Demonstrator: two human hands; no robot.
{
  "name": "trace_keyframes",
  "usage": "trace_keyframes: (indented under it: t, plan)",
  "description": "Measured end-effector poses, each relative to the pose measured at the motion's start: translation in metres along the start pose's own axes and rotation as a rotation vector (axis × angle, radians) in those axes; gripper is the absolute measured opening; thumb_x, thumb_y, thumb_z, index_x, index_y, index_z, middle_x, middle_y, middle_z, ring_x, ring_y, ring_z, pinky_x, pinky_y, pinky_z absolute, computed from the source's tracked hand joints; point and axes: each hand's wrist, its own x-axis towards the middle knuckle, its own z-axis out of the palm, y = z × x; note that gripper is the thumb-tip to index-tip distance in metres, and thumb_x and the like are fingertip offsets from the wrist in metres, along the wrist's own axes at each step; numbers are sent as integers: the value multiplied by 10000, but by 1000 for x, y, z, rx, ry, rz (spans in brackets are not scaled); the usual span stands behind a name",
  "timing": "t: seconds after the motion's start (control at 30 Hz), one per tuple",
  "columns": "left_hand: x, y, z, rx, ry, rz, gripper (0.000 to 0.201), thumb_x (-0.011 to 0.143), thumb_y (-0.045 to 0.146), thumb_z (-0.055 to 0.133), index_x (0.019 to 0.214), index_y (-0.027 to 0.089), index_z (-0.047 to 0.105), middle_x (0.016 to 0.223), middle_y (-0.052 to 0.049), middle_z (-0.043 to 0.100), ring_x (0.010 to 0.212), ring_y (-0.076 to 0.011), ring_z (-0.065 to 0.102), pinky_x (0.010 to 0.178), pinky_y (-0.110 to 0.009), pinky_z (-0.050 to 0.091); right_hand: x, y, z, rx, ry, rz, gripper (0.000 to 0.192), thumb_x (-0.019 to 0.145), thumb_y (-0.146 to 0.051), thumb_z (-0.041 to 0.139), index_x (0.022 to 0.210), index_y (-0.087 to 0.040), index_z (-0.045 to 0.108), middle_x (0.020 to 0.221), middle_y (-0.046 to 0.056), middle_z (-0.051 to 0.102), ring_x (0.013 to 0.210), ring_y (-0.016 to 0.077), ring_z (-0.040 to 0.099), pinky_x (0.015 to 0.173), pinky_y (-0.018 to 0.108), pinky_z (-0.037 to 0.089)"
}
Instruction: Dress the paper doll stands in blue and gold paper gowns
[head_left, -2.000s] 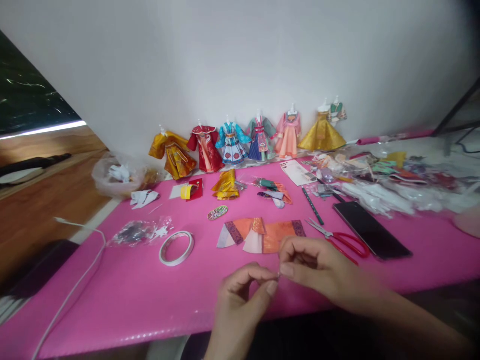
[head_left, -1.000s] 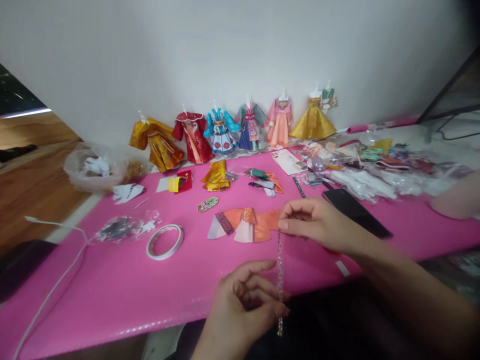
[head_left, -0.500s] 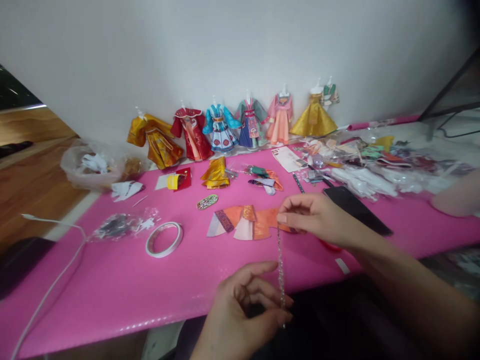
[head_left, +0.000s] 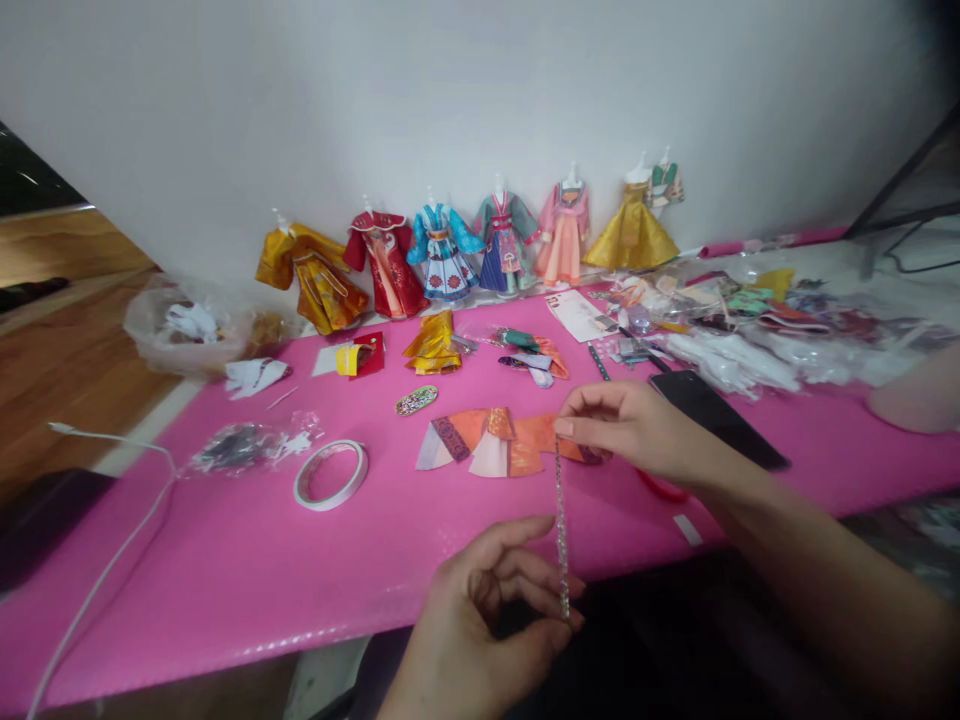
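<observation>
A narrow, glittery trim strip hangs nearly upright between my two hands, over the table's near edge. My right hand pinches its top end between thumb and fingertips. Lower down, my left hand closes thumb and fingers on its bottom end. Just behind the strip, an orange, purple and white doll garment lies flat on the pink table covering; my right hand hides part of its right side. Something red shows beneath my right wrist.
A tape roll, a speckled oval clip and a black phone lie around my hands. Several dressed doll forms stand along the wall. Bagged pieces are heaped at right; a white cable runs along the left.
My left thumb and fingertips have shifted slightly up at the strip's bottom end, and less of it sticks out below them. My right hand keeps its pinch; the view has shifted slightly.
</observation>
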Motion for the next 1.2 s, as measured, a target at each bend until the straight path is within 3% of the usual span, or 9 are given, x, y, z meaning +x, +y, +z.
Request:
trace_keyframes:
  t: [0.47,0.83,1.0,1.2]
  plan:
    - [0,1,0,-83,-9,-26,542,663,0,711,1151,222,631,851,-4,722,740,-135,725,721,-238,560,2,4,0,27,-9,23,218,781,-384,673,727,-183,608,565,-42,533,501,96,457,498,259,323]
    - [2,7,-2,-301,-53,-200,554,593,132,879,1094,213,658,840,-8,729,686,-149,746,621,-182,535,6,7,8,-28,-21,10,230,796,-388,651,710,-176,629,575,-33,532,538,102,452,516,245,348]
    - [3,7,-4,-374,-7,-157,566,590,116,890,1101,248,687,948,-7,725,655,-138,746,616,-174,531,16,20,14,-67,-46,-9,246,790,-406,649,737,-166,644,578,-39,518,531,98,420,503,240,320]
    - [5,13,-3,-492,31,-70,448,605,154,892,1023,224,750,874,-30,758,676,-127,718,671,-204,550,31,36,24,-76,-87,4,265,795,-417,627,747,-157,651,608,-38,522,534,92,415,511,242,302]
